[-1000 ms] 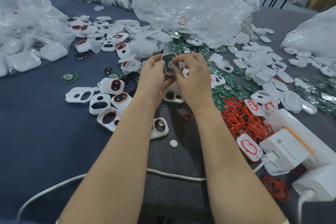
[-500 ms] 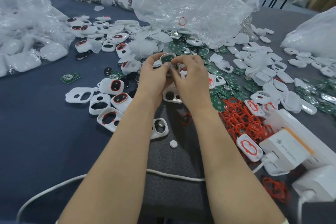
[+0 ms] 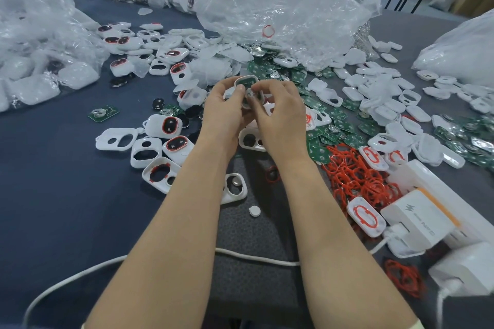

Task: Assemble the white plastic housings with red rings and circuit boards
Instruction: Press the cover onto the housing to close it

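The left hand's point(image 3: 227, 112) grip pinches one white rounded plastic housing point(image 3: 242, 79), raised above the dark blue tabletop point(image 3: 53, 195). The right hand's point(image 3: 279, 117) grip pinches it too, fingertips at the one green circuit board point(image 3: 245, 83) inside. Seating the board seems the step in hand, and next it wants an even press flat; rightward, thin red rings point(image 3: 355, 176) lie heaped, past counting.
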The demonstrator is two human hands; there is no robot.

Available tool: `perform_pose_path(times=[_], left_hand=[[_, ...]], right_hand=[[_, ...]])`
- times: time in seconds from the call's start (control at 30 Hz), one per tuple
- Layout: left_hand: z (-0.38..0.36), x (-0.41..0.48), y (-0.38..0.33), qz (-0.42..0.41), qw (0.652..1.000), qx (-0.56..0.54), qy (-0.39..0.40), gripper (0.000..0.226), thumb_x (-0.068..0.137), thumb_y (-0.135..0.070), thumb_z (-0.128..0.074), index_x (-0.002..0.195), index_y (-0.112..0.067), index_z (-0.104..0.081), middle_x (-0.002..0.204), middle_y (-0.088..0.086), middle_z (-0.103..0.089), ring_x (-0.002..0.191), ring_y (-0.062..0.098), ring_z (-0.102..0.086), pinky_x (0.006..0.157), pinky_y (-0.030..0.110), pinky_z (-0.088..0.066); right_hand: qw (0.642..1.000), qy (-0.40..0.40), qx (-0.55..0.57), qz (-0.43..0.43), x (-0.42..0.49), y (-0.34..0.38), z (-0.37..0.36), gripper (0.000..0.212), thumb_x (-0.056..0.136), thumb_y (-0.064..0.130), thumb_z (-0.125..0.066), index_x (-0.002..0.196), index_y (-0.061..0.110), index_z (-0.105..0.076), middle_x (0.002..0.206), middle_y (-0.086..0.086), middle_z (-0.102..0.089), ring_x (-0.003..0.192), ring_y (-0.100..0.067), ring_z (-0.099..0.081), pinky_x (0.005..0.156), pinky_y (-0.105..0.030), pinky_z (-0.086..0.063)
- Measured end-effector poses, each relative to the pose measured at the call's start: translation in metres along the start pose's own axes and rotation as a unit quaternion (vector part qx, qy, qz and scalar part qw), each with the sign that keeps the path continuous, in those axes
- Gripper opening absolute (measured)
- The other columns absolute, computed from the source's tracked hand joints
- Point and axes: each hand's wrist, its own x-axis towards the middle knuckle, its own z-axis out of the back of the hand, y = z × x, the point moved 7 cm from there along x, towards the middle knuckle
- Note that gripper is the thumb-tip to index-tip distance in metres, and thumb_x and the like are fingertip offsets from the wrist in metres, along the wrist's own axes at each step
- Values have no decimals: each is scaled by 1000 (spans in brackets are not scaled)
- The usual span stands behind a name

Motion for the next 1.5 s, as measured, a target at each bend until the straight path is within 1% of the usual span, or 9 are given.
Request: perform_pose_path(times=[0.2, 0.3, 0.43, 0.57, 0.67, 0.83, 0.97, 1.1, 1.5], left_hand=[[4, 3, 1, 22, 999, -25, -21, 20, 101, -7, -43, 118, -9, -53, 95, 11, -66, 64, 12, -69, 51, 21, -53], [5, 4, 1, 25, 998, -48, -21, 16, 101, -7, -45, 115, -9, -52, 96, 12, -65, 70, 16, -69, 56, 23, -56], [5, 4, 1, 19, 999, -46, -12, 18, 96, -2, -53, 112, -9, -51, 103, 17, -64, 83, 26, -69, 68, 25, -59], [6, 2, 1, 14, 999, -22, -18, 23, 91, 4, -57, 101, -16, -52, 110, 19, -64, 86, 26, -69, 64, 23, -57], [6, 2, -1, -7, 1000, 8, -19, 28, 90, 8, -57, 94, -20, -53, 95, 12, -65, 80, 24, -69, 60, 22, -56], [5, 2, -2, -25, 999, 42, -22, 30, 89, 8, -58, 91, -22, -53, 88, 8, -66, 72, 19, -70, 62, 23, -57], [4, 3, -1, -23, 998, 47, -22, 30, 90, 7, -57, 93, -23, -52, 93, 12, -66, 77, 20, -70, 70, 26, -59], [0, 1, -4, -57, 996, 70, -6, 29, 91, 7, -56, 92, -21, -51, 86, 10, -67, 73, 18, -70, 70, 28, -59], [-1, -2, -8, -70, 996, 51, -11, 27, 91, 6, -57, 94, -20, -51, 81, 6, -68, 73, 19, -70, 71, 29, -58]], right_hand=[[1000, 9, -4, 11, -1, 3, -1, 20, 88, 15, -63, 108, 11, -65, 106, -7, -58, 100, -21, -55, 84, -20, -37], [1000, -10, 26, 0, 0, 3, 5, 23, 87, 1, -52, 106, 8, -65, 105, -9, -62, 97, -20, -58, 85, -26, -44], [993, -77, 59, -74, 4, -11, 27, 32, 87, -6, -42, 104, 7, -66, 98, -2, -66, 95, -14, -60, 86, -22, -45], [977, -122, 82, -156, 8, -33, 51, 25, 90, 5, -46, 99, 16, -66, 81, 17, -61, 71, 10, -54, 67, -8, -42], [981, -102, 28, -165, 10, -39, 58, 20, 91, 9, -49, 97, 17, -67, 75, 17, -58, 64, 5, -53, 62, -8, -41], [986, 25, -91, -138, 9, -32, 35, 15, 87, 18, -57, 96, 17, -68, 92, 1, -67, 87, -16, -58, 75, -26, -44], [960, 96, -220, -143, 7, -33, 20, 29, 86, 36, -62, 109, 20, -64, 115, -7, -62, 114, -31, -51, 96, -38, -42], [943, 90, -273, -164, 2, -32, 18, 45, 85, 50, -63, 116, 19, -60, 123, -7, -58, 121, -34, -43, 98, -43, -35], [929, 84, -300, -202, -1, -37, 13, 60, 82, 55, -63, 125, 15, -53, 136, -12, -45, 129, -33, -33, 103, -45, -27]])
